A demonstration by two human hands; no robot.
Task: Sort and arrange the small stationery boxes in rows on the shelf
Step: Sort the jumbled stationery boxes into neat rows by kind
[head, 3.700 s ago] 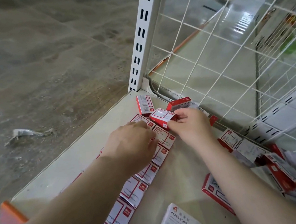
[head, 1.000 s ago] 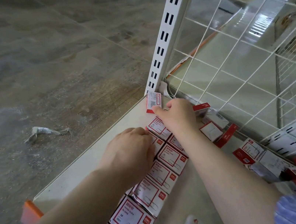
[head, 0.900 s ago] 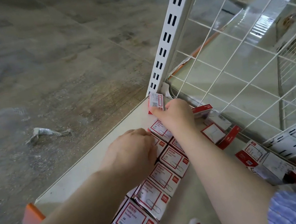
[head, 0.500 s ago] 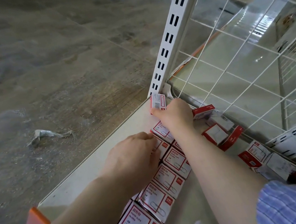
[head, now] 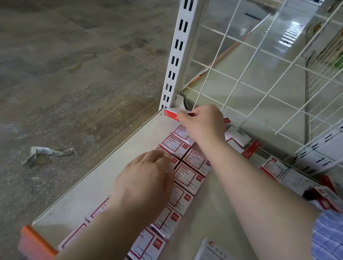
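Small red-and-white paper clip boxes (head: 188, 176) lie in two diagonal rows on the beige shelf (head: 82, 195). My right hand (head: 204, 123) reaches to the far corner and pinches one red box (head: 170, 113) lying against the foot of the white slotted upright (head: 177, 45). My left hand (head: 143, 183) rests palm down on the near row, fingertips touching a box, and hides several boxes beneath it. Loose boxes (head: 238, 139) lie scattered to the right of the rows along the wire grid.
A white wire grid (head: 268, 69) closes the shelf's back. Grey-white paper clip boxes (head: 218, 259) sit at the near edge. An orange end cap (head: 34, 243) marks the shelf's left corner. A jumbled pile of boxes (head: 324, 191) lies at the right. Crumpled litter (head: 43, 151) is on the floor.
My right hand has pushed the corner box from standing upright to lying low against the upright's foot. My left hand stays on the row.
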